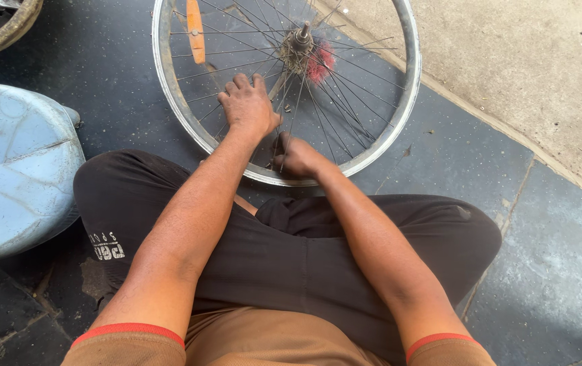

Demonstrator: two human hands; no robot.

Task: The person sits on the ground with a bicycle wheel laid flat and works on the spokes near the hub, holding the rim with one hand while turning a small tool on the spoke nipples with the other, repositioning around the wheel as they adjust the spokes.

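Note:
A bare bicycle wheel with a silver rim (409,88) lies flat on the dark floor in front of my crossed legs. Its hub (300,46) stands up at the centre with a red tuft beside it, and an orange reflector (195,30) sits among the spokes. My left hand (248,103) rests palm down on the spokes, fingers curled over them. My right hand (296,157) is closed around a spoke near the rim's near edge; whether it holds a small tool is hidden by the fingers.
An overturned pale blue plastic tub (16,169) stands at my left knee. Part of a tyre (0,30) shows at the top left corner. A lighter concrete strip (521,74) runs along the right beyond the dark tiles.

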